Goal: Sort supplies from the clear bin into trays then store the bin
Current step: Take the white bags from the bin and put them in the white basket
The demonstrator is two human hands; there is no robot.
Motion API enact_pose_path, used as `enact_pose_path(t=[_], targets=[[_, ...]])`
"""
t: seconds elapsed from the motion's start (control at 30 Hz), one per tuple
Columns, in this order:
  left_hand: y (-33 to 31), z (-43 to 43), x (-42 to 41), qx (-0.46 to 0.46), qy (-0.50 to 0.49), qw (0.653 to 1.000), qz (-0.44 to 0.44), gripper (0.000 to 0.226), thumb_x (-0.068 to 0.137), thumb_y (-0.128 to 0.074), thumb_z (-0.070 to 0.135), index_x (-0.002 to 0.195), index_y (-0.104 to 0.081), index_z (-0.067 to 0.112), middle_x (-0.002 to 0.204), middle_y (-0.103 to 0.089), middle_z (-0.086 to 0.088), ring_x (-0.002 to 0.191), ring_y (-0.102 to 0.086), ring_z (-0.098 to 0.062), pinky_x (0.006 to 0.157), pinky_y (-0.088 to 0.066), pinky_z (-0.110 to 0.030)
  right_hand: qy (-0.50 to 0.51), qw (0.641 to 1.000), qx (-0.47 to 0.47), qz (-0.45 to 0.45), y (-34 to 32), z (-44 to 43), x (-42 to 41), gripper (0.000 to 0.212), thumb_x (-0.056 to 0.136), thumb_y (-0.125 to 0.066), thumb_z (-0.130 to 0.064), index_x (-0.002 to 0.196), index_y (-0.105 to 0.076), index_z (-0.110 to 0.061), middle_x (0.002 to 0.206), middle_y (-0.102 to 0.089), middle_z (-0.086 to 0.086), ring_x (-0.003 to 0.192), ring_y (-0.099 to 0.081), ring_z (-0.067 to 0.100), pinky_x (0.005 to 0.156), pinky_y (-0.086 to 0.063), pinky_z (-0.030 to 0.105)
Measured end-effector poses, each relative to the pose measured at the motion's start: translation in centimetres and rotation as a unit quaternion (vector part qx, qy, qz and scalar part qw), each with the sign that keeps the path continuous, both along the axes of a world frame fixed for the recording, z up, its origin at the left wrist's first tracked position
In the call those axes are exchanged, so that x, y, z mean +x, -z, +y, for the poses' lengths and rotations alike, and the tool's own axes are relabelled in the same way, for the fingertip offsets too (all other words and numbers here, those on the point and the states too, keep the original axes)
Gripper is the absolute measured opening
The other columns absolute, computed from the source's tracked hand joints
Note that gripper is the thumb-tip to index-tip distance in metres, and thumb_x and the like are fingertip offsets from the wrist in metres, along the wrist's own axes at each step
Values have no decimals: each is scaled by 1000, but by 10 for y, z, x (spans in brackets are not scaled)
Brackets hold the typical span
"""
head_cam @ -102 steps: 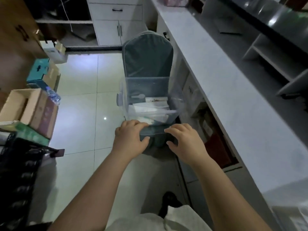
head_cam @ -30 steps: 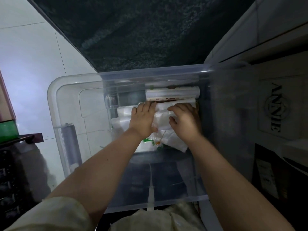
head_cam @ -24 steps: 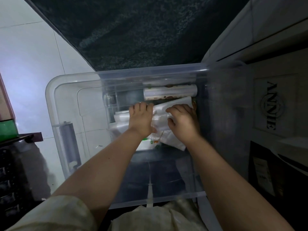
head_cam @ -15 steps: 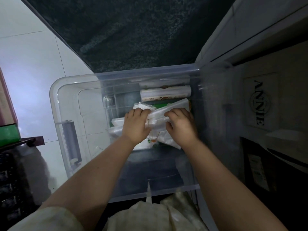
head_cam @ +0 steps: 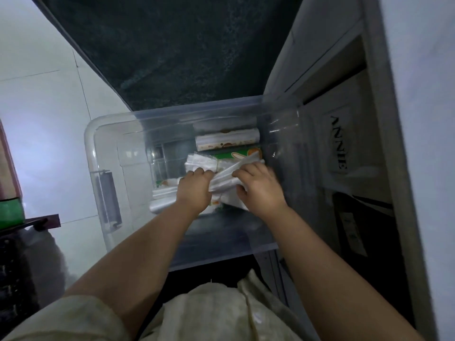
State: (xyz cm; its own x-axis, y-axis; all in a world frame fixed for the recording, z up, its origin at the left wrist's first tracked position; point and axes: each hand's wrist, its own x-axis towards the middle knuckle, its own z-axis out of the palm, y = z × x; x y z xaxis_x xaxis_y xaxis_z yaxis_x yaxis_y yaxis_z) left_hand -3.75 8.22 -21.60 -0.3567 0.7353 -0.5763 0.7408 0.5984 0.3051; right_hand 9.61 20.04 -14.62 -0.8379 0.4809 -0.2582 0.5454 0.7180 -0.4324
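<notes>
Both of my hands are inside the clear bin [head_cam: 91,153], which stands directly in front of me, between the white tiled floor [head_cam: 44,114] on my left and a grey cabinet [head_cam: 320,45] on my right. My left hand [head_cam: 194,190] grips a bundle of clear plastic bags [head_cam: 222,177], fingers curled over it. My right hand [head_cam: 258,188] holds the same bundle just beside the left, fingers likewise curled. The bundle lies toward the bin's far right, over other white packets [head_cam: 162,195]. Beyond it are a green box [head_cam: 234,155] and a white-wrapped roll [head_cam: 226,141] against the far wall. A grey handle [head_cam: 108,198] is on the left wall. Dark fabric [head_cam: 172,45] rises behind the bin.
</notes>
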Motion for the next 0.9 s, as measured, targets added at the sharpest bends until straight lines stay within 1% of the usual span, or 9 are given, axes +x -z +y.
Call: enact_pose_path(t=[0.1,0.17,0.27,0.33,0.47,0.53,0.6,0.73,0.9], targets=[[-49,-6,-9,29,1,1000,9,38,78,-66,18,114,-55,17,108,-57,-9,98,-54,-31,72,-44,-36,4,999,31,21,-48,-2,2,29,70,-69,-8,98,-68,-13,98,-66,7,95,-58,33,82,-42,41],[-85,-8,-16,63,0,998,17,38,76,-67,19,112,-57,19,104,-56,-8,97,-53,-29,70,-41,-34,18,998,52,39,-82,-7,4,30,69,-69,-8,99,-69,-14,99,-67,5,96,-59,32,81,-43,41],[-139,-11,-27,122,9,992,24,41,76,-68,20,116,-59,22,103,-54,-7,97,-51,-28,69,-36,-32,41,993,93,67,-130,-20,11,32,66,-73,-7,97,-69,-13,98,-67,5,94,-60,32,78,-45,41],[-172,-13,-32,167,24,985,30,42,76,-69,20,117,-59,22,102,-52,-6,97,-48,-28,68,-35,-31,65,987,123,78,-157,-32,18,31,67,-73,-8,97,-68,-14,97,-66,4,95,-59,31,77,-44,40],[-229,-16,-37,236,79,967,54,41,76,-69,19,115,-58,24,102,-56,-2,98,-47,-27,69,-35,-32,139,967,189,102,-198,-65,36,26,71,-75,-14,95,-68,-15,99,-66,1,98,-59,29,76,-45,39],[-252,-14,-33,268,126,953,69,39,75,-68,19,112,-57,24,101,-57,-2,96,-48,-27,67,-37,-33,179,954,209,119,-213,-84,46,28,70,-75,-12,97,-68,-16,100,-67,2,98,-59,29,77,-46,40],[-273,-11,-23,298,174,935,81,40,73,-67,20,111,-58,24,102,-58,-2,93,-47,-28,65,-34,-32,215,942,226,124,-226,-102,58,29,70,-73,-10,98,-69,-16,102,-67,2,97,-60,29,78,-47,42],[-311,-3,18,364,273,886,88,43,69,-69,22,110,-59,24,101,-59,-3,92,-49,-30,66,-33,-35,273,916,267,121,-247,-138,90,25,73,-70,-11,98,-68,-13,101,-67,4,93,-60,30,74,-48,45],[-355,9,95,431,372,821,49,44,66,-67,18,109,-61,23,101,-61,-2,92,-50,-30,71,-40,-39,387,856,318,130,-273,-179,153,27,71,-74,-10,97,-68,-11,101,-68,6,92,-61,30,76,-49,45]])
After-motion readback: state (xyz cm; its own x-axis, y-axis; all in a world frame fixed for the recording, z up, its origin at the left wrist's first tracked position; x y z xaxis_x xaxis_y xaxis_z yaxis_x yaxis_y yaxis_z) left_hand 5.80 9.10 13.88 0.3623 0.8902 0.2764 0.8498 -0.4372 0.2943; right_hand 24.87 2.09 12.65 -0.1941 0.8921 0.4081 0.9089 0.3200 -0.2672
